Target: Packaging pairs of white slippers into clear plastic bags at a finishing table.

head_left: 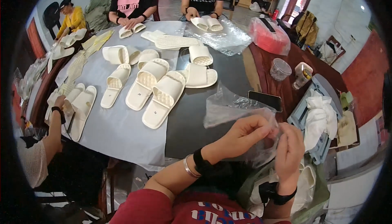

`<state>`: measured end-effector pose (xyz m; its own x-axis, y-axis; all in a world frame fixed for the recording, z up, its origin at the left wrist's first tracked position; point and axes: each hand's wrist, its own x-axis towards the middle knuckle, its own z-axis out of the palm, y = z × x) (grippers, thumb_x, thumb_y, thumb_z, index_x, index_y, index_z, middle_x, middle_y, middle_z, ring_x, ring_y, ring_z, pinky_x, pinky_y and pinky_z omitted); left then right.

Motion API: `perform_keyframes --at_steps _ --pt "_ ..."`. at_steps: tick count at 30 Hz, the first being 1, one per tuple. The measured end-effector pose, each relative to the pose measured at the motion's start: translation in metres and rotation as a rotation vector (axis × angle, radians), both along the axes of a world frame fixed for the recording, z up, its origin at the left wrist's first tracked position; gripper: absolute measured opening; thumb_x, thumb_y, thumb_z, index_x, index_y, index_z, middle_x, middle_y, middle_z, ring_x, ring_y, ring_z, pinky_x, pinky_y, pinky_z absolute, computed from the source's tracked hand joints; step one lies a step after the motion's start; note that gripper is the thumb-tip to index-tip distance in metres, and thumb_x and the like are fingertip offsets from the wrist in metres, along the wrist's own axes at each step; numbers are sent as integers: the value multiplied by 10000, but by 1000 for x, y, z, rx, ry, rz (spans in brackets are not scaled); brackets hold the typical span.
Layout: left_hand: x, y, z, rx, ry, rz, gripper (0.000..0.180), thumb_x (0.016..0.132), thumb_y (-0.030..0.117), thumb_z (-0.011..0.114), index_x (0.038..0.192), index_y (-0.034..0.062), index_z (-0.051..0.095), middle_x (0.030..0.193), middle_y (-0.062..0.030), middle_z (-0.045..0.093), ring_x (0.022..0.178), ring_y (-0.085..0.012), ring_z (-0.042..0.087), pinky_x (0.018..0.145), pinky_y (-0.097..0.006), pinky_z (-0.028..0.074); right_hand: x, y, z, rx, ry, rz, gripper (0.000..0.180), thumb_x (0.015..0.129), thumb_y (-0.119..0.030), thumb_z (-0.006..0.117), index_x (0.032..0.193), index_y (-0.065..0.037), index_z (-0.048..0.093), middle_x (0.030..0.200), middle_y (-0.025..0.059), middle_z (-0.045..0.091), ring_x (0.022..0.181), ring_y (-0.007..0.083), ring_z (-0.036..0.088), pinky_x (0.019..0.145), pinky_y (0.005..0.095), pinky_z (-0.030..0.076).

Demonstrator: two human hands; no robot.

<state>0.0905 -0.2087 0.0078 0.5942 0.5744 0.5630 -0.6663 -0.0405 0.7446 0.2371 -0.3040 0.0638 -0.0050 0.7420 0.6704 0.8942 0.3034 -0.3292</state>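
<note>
A clear plastic bag [228, 110] hangs between my two hands over the right part of the table, its body spreading to the left. My left hand [245, 136] pinches the bag's edge between thumb and fingers. Close beside it, my right hand [289, 150] has its fingers curled together on the same edge; the fingertips of both hands nearly meet. To the left of the bag lie several cream slippers with quilted insoles, the nearest slipper [165, 99] pointing toward me. Another slipper [201, 76] lies crosswise behind it.
A black phone [264, 100] lies just beyond the bag. Right of it stand a clear tub [280, 69], a glass jar [302, 79] and a grey-blue scale [318, 118] with white cloth on it. Co-workers handle slippers around the table. A sack of slippers [302, 187] sits below my right arm.
</note>
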Motion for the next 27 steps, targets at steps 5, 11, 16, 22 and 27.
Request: perform_keyframes --at_steps 5,11,16,22,27 --pt "-11 6 5 -135 150 148 197 1040 240 482 998 70 570 1032 -66 669 958 -119 594 866 -283 469 15 -2 15 93 58 -148 173 941 -33 484 1005 56 619 1012 206 636 968 366 609 896 424 471" --pt "-13 14 18 -87 23 246 180 1027 182 501 997 46 615 1034 -20 647 929 -80 560 837 -245 445 3 -33 62 562 -14 -226 170 920 -59 508 1023 6 628 1018 180 638 982 390 597 942 485 448" --pt "-16 18 13 86 116 415 195 1021 199 505 1051 44 620 1180 -67 641 1014 -80 572 830 -236 457 -6 -44 45 697 -258 -93 296 999 -201 434 1131 27 570 1071 167 627 1069 403 576 943 513 474" --pt "-49 13 -25 -521 114 164 201 1012 214 517 1087 39 578 1171 -101 633 1048 -156 601 898 -307 479 -49 4 15 154 -186 220 162 843 -78 646 994 -22 626 972 133 615 967 369 594 910 474 472" --pt "-86 -13 -53 -719 387 454 163 998 171 529 926 34 581 876 -45 617 786 -128 579 728 -275 480 -39 34 -19 132 -73 143 122 839 -65 653 941 0 637 949 137 601 947 368 589 836 443 485"
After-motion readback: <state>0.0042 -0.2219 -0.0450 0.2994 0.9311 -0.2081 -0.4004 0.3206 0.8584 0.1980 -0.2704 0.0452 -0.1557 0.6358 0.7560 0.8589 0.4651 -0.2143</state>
